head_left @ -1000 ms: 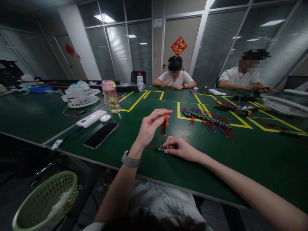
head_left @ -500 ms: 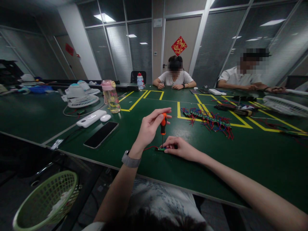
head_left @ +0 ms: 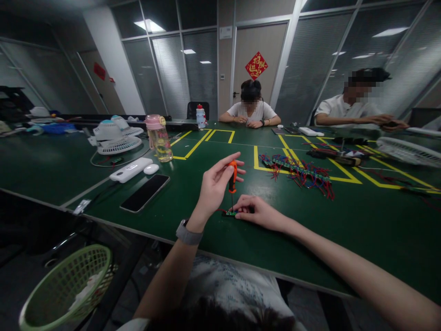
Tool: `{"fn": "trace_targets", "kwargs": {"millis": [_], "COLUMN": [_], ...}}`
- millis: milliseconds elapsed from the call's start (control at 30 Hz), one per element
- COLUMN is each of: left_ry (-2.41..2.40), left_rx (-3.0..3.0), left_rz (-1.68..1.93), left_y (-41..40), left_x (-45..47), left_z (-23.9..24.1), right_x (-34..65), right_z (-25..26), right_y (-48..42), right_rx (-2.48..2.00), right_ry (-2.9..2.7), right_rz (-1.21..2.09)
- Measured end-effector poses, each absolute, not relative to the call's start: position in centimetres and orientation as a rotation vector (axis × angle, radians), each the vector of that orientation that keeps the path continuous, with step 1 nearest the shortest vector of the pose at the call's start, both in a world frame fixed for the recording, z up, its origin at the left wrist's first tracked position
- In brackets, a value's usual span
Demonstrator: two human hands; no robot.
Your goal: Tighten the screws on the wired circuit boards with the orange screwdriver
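Note:
My left hand (head_left: 217, 184) grips the orange and black handle of a screwdriver (head_left: 233, 177) between thumb and fingers. The screwdriver stands nearly upright, its thin shaft pointing down to a small green circuit board (head_left: 228, 214) on the table. Pinched at its right end, the board is steadied by my right hand (head_left: 253, 211), whose fingertips are closed on it. A red wire runs from the board's left side, partly behind my left wrist. Whether the tip sits in a screw is too small to tell.
On the green table (head_left: 193, 197) lie a phone (head_left: 144, 193), a white power bank (head_left: 131, 170), a drink bottle (head_left: 159, 138) and small fans (head_left: 117, 138) to the left. Wired circuit boards (head_left: 296, 170) lie right of centre. A green basket (head_left: 65, 285) stands below. Two people sit opposite.
My left fingers have shifted and opened slightly around the handle, and the screwdriver leans a little differently. My right hand stays on the board. The person at right has moved their hands.

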State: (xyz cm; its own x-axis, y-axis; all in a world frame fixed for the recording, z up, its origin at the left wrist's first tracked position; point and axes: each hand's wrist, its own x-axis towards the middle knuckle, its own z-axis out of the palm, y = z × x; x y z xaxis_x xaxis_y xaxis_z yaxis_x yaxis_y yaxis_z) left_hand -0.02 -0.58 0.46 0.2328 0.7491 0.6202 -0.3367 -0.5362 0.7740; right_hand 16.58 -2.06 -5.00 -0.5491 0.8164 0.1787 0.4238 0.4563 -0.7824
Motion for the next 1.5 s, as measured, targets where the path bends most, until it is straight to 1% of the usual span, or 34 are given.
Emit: {"fn": "trace_targets", "kwargs": {"millis": [200,433,667,833,933,1100,1233,1300,1400,1500], "left_ry": [0.634,0.424,0.599,0.434,0.456,0.622,0.475,0.447,0.539,0.649], "left_rx": [1.768,1.6,1.736,1.681,1.646,1.769,1.686,1.596,1.548,1.667], "left_rz": [1.703,1.536,1.597,1.504,1.541,1.658,1.541,1.54,1.62,1.695], "left_y": [-0.73,-0.37,-0.55,-0.4,-0.42,-0.69,-0.65,-0.51,-0.31,-0.33], "left_x": [-0.34,-0.06,-0.23,-0.14,-0.11,-0.23,-0.01,0.11,0.08,-0.21], "left_z": [0.73,0.44,0.66,0.58,0.54,0.71,0.66,0.55,0.45,0.5], "right_x": [16.61,16.56,16.55,16.58,16.59,16.59,16.57,16.55,16.55,16.59], "right_z": [-5.14,-5.05,-4.86,-4.95,-5.02,-4.99,-5.01,-5.02,-5.03,-5.09], "right_y": [-1.98,-2.01,-2.15,-2.17,-2.1,-2.02,-2.03,-2.07,-2.11,-2.07], "right_rx": [-1.021,-1.03,-1.032,-1.033,-1.037,-1.036,-1.034,-1.038,-1.034,-1.03], "right_ry": [-2.158,-2.137,-2.144,-2.132,-2.139,-2.148,-2.131,-2.116,-2.108,-2.113], "right_rz": [0.956,0.985,0.988,0.991,0.987,0.989,1.004,1.023,1.03,1.015]}}
